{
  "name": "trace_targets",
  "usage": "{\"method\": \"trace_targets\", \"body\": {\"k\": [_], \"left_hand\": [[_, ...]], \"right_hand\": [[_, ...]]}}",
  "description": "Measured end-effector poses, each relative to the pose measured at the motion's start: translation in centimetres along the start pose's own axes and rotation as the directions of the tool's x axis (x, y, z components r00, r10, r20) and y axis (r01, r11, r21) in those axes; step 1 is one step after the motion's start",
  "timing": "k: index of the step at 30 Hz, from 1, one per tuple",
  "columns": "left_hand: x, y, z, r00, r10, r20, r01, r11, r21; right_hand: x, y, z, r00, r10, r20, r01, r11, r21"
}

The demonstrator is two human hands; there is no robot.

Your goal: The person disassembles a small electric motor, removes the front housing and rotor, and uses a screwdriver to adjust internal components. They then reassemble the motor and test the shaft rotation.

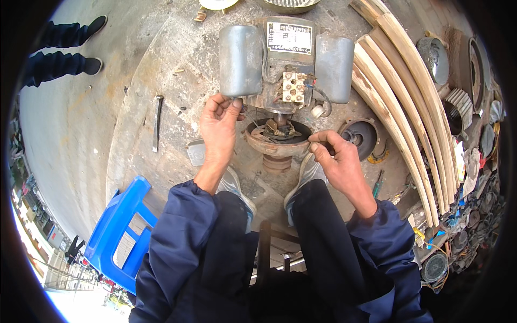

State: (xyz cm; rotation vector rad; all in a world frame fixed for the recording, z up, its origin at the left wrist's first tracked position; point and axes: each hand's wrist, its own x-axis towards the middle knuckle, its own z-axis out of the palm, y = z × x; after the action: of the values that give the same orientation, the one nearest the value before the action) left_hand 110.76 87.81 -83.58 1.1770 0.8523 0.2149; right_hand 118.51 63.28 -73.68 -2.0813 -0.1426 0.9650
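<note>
An electric motor (291, 63) lies on the ground before me, with two grey cylindrical housings at its sides and a cream terminal block (293, 87) with screws. Its round end cover (264, 145) is apart from the body, around the shaft, with wires inside. My left hand (219, 126) is closed at the lower end of the left grey housing (239, 62); its curled fingers hide whatever they pinch. My right hand (339, 161) has its index finger and thumb bent at the right rim of the end cover, gripping its edge.
A metal bar (157, 124) lies on the ground at left, near a blue plastic stool (121, 231). Long wooden strips (404, 102) line the right side. A second round cover (360, 137) and a green-handled tool (378, 184) lie right. Another person's legs (64, 51) show upper left.
</note>
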Motion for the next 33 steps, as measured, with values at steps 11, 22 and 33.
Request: {"method": "trace_targets", "body": {"k": [11, 22, 33], "left_hand": [[0.11, -0.45, 0.1, 1.0, 0.011, 0.007, -0.011, 1.0, -0.005], [0.03, -0.21, 0.4, 1.0, 0.001, 0.002, -0.001, 1.0, 0.006], [0.21, -0.85, -0.26, 0.998, 0.03, 0.05, -0.033, 0.997, 0.076]], "right_hand": [[0.51, -0.36, 0.01, 1.0, 0.027, 0.014, -0.026, 0.999, -0.032], [0.63, -0.72, 0.1, 0.999, 0.033, 0.01, -0.033, 0.999, 0.0], [0.71, -0.43, 0.09, 1.0, 0.004, 0.004, -0.004, 1.0, 0.004]]}}
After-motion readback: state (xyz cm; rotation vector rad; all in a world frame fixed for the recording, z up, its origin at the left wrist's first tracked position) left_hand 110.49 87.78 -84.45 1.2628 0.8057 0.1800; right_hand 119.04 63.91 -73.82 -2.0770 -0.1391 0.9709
